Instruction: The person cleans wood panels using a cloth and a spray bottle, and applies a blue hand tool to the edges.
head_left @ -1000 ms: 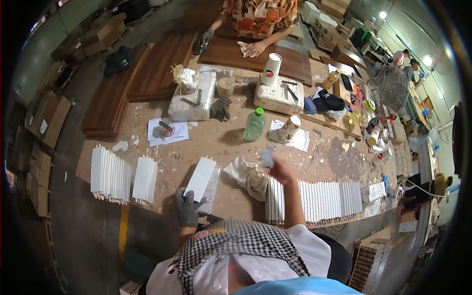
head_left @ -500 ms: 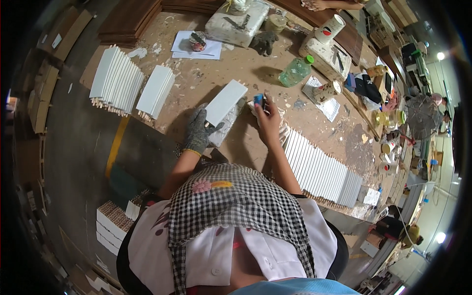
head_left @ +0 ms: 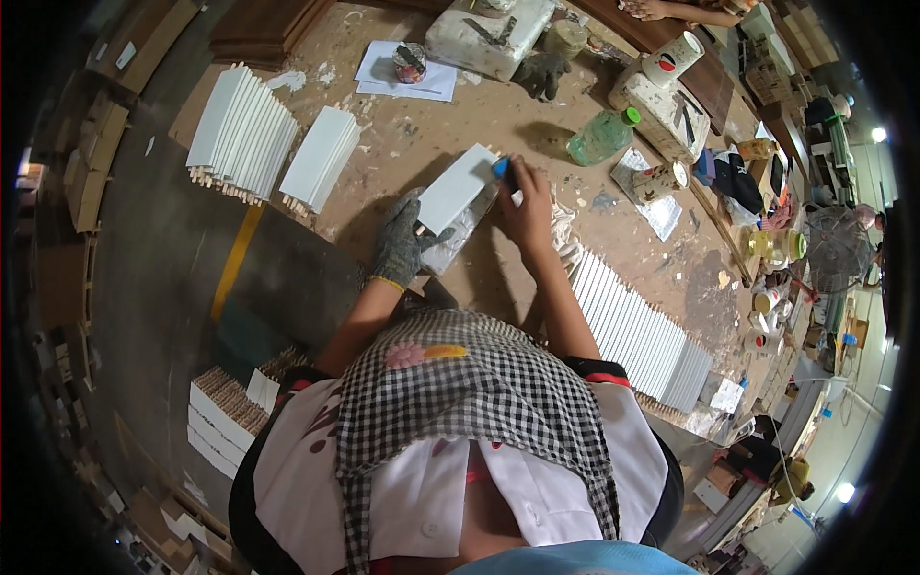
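Note:
A white rectangular panel (head_left: 456,188) with small wooden pegs at its ends lies slanted across a plastic-wrapped block (head_left: 460,240) on the workbench. My left hand (head_left: 397,240), in a grey knit glove, grips the panel's near left end. The bare right hand (head_left: 529,206) is closed on a small blue block (head_left: 501,168), whose exact kind I cannot make out. That block is at the panel's far right corner, seemingly touching its edge. Crumpled white cloth (head_left: 563,233) lies beside my right wrist.
Two groups of white panels (head_left: 321,158) stand at the bench's left edge, and a long row (head_left: 632,331) lies at the right. Beyond are a green bottle (head_left: 602,139), a paper cup (head_left: 673,59) on a wrapped block, and white paper sheets (head_left: 422,81). Another person's hand (head_left: 644,9) shows at the top.
My right hand has brought the blue block in from beside the panel to its far right corner. My left hand still grips the near end. The whole view has shifted slightly.

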Demonstrator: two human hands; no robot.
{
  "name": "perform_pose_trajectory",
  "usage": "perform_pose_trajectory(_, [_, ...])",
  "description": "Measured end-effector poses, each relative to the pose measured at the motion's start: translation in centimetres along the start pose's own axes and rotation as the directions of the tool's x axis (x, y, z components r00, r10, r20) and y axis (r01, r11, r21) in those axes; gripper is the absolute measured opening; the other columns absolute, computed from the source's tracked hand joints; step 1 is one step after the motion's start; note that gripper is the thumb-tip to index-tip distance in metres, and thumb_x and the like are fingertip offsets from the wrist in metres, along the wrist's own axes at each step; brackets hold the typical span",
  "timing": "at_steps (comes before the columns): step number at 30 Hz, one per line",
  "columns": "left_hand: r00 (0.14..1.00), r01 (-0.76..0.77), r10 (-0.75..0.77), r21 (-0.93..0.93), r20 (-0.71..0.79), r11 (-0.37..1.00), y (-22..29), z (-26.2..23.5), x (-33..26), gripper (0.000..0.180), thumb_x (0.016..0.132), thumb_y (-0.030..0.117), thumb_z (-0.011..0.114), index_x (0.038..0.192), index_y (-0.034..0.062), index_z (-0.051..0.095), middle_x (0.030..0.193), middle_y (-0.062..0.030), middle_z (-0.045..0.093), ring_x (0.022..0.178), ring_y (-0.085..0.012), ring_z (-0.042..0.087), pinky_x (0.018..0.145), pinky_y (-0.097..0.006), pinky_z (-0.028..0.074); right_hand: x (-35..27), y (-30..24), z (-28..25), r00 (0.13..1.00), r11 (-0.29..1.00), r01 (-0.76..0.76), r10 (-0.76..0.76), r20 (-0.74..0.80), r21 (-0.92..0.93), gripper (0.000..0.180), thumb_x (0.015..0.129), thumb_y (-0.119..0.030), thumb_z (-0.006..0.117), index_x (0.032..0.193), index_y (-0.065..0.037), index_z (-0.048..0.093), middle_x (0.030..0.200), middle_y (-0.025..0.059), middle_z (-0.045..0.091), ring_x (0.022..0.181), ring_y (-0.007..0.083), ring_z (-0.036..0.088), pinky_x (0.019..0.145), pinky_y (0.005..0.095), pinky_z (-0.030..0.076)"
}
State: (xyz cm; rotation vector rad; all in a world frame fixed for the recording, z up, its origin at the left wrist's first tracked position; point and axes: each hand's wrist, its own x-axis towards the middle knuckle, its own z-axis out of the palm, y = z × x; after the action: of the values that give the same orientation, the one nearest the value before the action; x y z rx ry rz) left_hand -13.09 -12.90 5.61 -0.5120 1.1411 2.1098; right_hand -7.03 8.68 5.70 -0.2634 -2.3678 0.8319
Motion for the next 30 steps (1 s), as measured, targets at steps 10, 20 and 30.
perform_pose_trajectory(10, [0.979, -0.202, 0.204, 0.146, 0.005, 0.968, -0.8, -0.1, -1.1, 0.045, 0.088, -0.006, 0.064, 0.13, 0.0029, 0.052, 0.12, -0.0115, 0.055, 0.104, -0.0254, 0.061, 0.082, -0.044, 0.063, 2.8, 1.4, -1.9, 0.894, 0.871, -0.409, 0.442, -0.071, 0.271, 0.037, 0.094, -0.016, 0.068, 0.128, -0.004, 0.063, 0.11, 0.0139, 0.065, 0.089, 0.0211, 0.067, 0.076, 0.032, 0.055])
perform_pose_trajectory(20, [0.911, -0.407, 0.397, 0.373, 0.108, 0.834, -1.6, -1.6, -1.0, 0.046, 0.09, 0.009, 0.067, 0.132, -0.0037, 0.051, 0.121, -0.0103, 0.059, 0.108, -0.0173, 0.057, 0.091, -0.032, 0.05, 4.8, 0.0, 0.6, 0.989, 0.988, 0.139, -0.135, 0.059, -0.068, 0.037, 0.086, -0.008, 0.068, 0.123, -0.009, 0.065, 0.109, 0.018, 0.064, 0.098, 0.0371, 0.061, 0.084, 0.0412, 0.052])
perform_pose_trajectory(30, [0.558, -0.778, 0.482, 0.628, 0.676, 0.02, 1.1, -4.0, -2.7, 0.039, 0.081, -0.011, 0.054, 0.117, -0.0014, 0.067, 0.145, -0.0176, 0.049, 0.138, -0.033, 0.042, 0.115, -0.041, 0.032, 2.5, 7.4, -4.4, 0.786, 0.438, -0.506, 0.589, 0.188, 0.743, 0.041, 0.096, -0.017, 0.066, 0.133, 0.001, 0.058, 0.117, 0.0075, 0.066, 0.096, 0.0116, 0.063, 0.082, 0.0263, 0.053])
